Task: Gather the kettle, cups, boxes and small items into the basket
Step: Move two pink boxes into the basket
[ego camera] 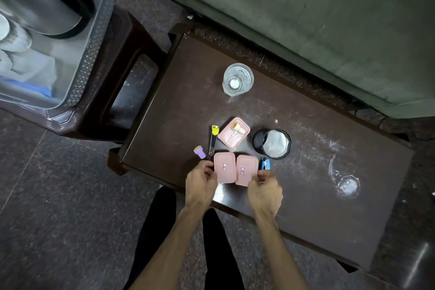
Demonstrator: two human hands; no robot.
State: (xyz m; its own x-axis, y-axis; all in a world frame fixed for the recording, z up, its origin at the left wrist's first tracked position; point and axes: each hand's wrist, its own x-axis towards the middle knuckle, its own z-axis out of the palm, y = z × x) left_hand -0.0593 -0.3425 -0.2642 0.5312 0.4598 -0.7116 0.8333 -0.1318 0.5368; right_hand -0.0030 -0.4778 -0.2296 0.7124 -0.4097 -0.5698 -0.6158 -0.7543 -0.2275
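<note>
Two pink boxes lie side by side near the front edge of the dark table. My left hand grips the left pink box at its left side. My right hand grips the right pink box at its right side. A third pink box behind them carries a small orange-capped item. A yellow-ended nail clipper, a purple cap, a blue stapler, a black mesh cup and a clear glass stand around. The grey basket at far left holds the kettle and white cups.
The basket rests on a dark brown stool left of the table. A green sofa runs behind the table. My dark-trousered legs stand on the speckled floor in front. White smears mark the table's right half.
</note>
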